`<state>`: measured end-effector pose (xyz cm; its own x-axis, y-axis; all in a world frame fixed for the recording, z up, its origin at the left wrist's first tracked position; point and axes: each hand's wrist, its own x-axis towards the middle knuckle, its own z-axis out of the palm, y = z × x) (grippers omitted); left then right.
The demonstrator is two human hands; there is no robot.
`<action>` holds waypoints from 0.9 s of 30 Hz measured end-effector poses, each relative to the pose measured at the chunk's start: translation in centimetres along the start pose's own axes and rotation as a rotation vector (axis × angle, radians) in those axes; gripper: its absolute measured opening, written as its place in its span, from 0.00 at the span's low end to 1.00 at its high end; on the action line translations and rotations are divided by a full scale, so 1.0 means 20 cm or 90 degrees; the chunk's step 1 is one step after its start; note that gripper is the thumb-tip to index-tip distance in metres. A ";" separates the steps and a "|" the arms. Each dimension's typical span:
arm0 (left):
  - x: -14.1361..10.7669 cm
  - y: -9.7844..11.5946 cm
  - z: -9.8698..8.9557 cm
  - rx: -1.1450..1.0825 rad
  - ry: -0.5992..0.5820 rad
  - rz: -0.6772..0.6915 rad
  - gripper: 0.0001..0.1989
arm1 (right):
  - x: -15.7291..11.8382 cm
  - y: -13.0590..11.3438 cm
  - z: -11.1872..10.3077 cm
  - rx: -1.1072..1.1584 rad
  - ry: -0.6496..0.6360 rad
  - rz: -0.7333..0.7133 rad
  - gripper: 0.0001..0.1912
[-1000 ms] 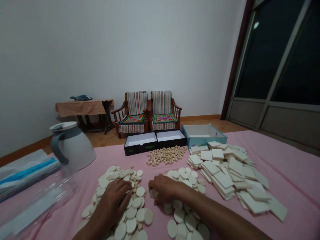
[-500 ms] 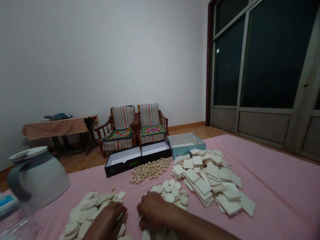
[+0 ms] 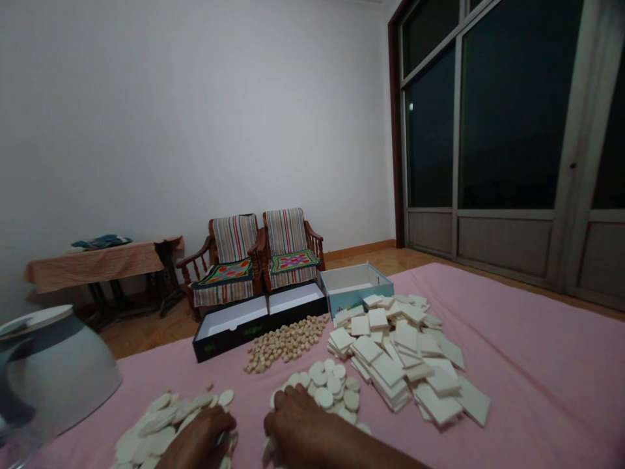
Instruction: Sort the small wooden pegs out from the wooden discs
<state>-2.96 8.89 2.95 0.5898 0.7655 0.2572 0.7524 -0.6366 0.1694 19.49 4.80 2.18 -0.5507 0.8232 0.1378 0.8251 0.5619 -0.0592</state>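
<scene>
The left hand of the person lies over the near right part of a heap of flat, round, cream-white discs, low in the view. Its fingers are bent downward and a pale edge shows under them, but I cannot tell if the grip is closed on a disc. The right hand is bent over the near left side of a second heap of round whitish discs; something pale shows below its fingers, and here also I cannot tell whether the grip holds it. Between the two hands there is a strip of smooth pink cloth, on which all these heaps lie. To the right of the second heap, flat square cream-white tiles lie in overlapping layers, some of them tilted. Behind the discs, many small tan beads are spread in front of a long black box with white inside, which is open and divided in two parts. Just beside its right end stands an open light-blue box. At the far left stands a white and grey jug, partly outside the view.
</scene>
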 end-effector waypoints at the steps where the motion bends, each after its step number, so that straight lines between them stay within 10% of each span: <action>1: 0.00 0.00 0.00 -0.007 -0.004 0.001 0.12 | 0.00 0.00 -0.01 0.018 -0.007 0.001 0.21; 13: 0.03 0.01 -0.03 -0.013 -0.093 0.010 0.12 | -0.06 0.03 -0.08 0.213 -0.025 0.020 0.10; 18: 0.05 0.04 -0.09 -0.018 -0.135 0.038 0.11 | -0.08 0.20 -0.17 0.330 0.070 0.096 0.11; 27: 0.05 0.06 -0.12 -0.024 -0.126 0.012 0.07 | -0.15 0.45 -0.27 0.323 -0.029 0.182 0.12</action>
<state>-2.23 8.59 5.73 0.6532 0.7541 0.0690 0.7311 -0.6517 0.2021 29.20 7.02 6.61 -0.3287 0.9444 0.0041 0.7849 0.2756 -0.5549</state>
